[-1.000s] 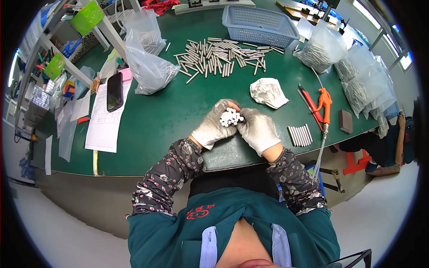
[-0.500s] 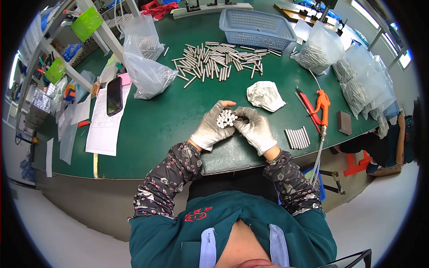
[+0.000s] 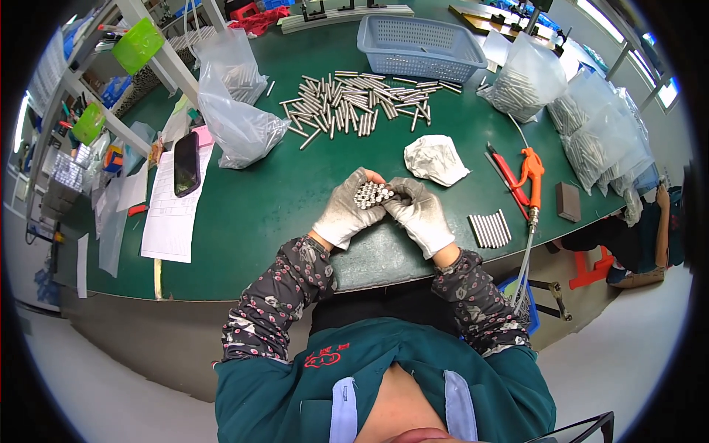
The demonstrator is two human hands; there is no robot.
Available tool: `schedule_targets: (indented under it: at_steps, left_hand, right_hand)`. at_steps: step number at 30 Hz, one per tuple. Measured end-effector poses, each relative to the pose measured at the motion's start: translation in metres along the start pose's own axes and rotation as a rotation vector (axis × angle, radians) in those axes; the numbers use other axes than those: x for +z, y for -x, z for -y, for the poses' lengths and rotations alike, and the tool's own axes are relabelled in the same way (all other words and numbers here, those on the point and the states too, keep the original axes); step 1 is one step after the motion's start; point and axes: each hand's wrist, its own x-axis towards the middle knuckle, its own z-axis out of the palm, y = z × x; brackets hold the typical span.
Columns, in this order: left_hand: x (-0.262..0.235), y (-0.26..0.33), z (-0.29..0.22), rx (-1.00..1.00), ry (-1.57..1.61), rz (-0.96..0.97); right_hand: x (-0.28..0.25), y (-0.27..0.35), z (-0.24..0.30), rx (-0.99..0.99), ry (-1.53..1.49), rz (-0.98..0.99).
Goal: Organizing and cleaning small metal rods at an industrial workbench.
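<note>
A bundle of slim, silvery metal pins (image 3: 369,196) is packed tight, round shiny ends facing up, held on the near side between the left hand (image 3: 343,213) and the right hand (image 3: 421,213); the mostly hidden shafts seem roughly parallel.

rods (image 3: 369,196): silver | sleeves (image 3: 277,299): black, floral | table (image 3: 251,214): green | basket (image 3: 425,66): blue

Head-worn fisheye looks down, near, onto the table (image 3: 258,229) (rim perhaps blurred).
</note>
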Motion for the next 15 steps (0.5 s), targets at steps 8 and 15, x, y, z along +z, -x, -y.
schedule_targets:
  at_steps: [8,15]
  left_hand:
    - [0.001,-0.002,0.007,0.000,-0.012,-0.021]
    - [0.002,-0.002,0.011,0.069,-0.025,-0.050]
  right_hand:
    - [-0.004,-0.002,0.008,0.139,-0.080,0.076]
    - [-0.003,-0.002,0.010,0.193,-0.172,0.082]
